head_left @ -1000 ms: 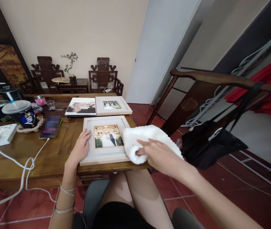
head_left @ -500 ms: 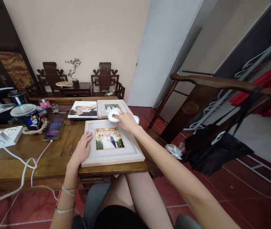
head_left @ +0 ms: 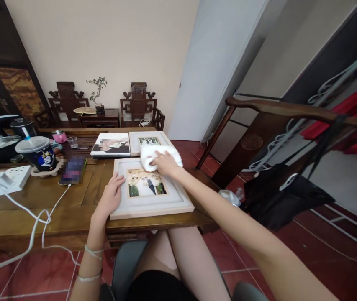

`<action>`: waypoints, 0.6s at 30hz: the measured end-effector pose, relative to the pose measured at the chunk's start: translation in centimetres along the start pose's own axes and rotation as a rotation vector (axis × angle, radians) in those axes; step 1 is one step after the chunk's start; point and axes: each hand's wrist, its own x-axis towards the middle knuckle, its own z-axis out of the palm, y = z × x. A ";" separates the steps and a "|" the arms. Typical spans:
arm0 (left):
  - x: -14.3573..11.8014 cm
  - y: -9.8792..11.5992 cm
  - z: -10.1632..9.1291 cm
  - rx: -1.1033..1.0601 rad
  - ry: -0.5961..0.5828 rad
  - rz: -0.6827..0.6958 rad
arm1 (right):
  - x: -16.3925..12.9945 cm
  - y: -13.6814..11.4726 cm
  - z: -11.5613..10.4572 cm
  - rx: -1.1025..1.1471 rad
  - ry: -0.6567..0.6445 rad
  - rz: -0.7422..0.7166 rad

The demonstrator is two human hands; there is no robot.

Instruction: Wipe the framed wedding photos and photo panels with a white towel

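A pale wooden picture frame [head_left: 151, 190] is laid flat at the near edge of a dark wooden table [head_left: 40, 200], with a printed photograph set behind what is judged to be glass at its centre. The frame's left border is pressed down by the left hand [head_left: 111, 197], whose fingers are spread flat and gripping nothing. A white cloth [head_left: 153, 152] is bunched at the frame's far right corner and is held under the right hand [head_left: 164, 163], whose fingers are curled down onto it. The cloth is judged to be soft, light and easily crumpled, so that it can be gathered anywhere in the palm; it is likely to slide readily over the smooth pane. The frame is judged to be stiff and moderately light, but fragile at the glazed centre, and it is best taken by its wooden borders at two opposite sides rather than by the pane. Since its near edge lies close to the table's lip, it could be pushed off if it is not steadied. Beyond it, two further pictures are laid side by side: a frameless print [head_left: 111, 144] and a smaller pale frame [head_left: 148, 141], the latter partly covered by the cloth. To the left, a phone [head_left: 72, 169] with a white cable [head_left: 37, 221], a lidded dark cup [head_left: 37, 152] and a white power strip [head_left: 5, 179] are set on the table.
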 end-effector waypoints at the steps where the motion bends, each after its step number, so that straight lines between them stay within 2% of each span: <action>1: 0.0 0.0 0.1 -0.001 0.003 -0.002 | -0.8 1.1 -0.2 -0.009 -0.014 0.038; 3: 0.0 -0.1 0.2 0.001 0.015 -0.002 | -2.4 2.5 -0.4 -0.021 -0.037 0.077; 5: 0.0 -0.1 0.2 0.011 0.019 0.001 | -4.3 2.8 -0.6 -0.020 -0.061 0.065; 9: 0.0 0.1 0.2 0.040 0.009 0.012 | -8.7 1.6 -1.6 0.024 -0.148 -0.023; 14: -0.1 0.3 0.2 0.053 0.008 0.014 | -14.4 -0.1 -4.4 0.185 -0.312 -0.097; 16: -0.1 0.2 0.2 0.049 0.007 0.013 | -15.3 -0.4 -5.0 0.215 -0.329 -0.075; 18: -0.1 0.2 0.1 0.038 0.005 0.014 | -14.7 -0.5 -4.6 0.234 -0.321 -0.034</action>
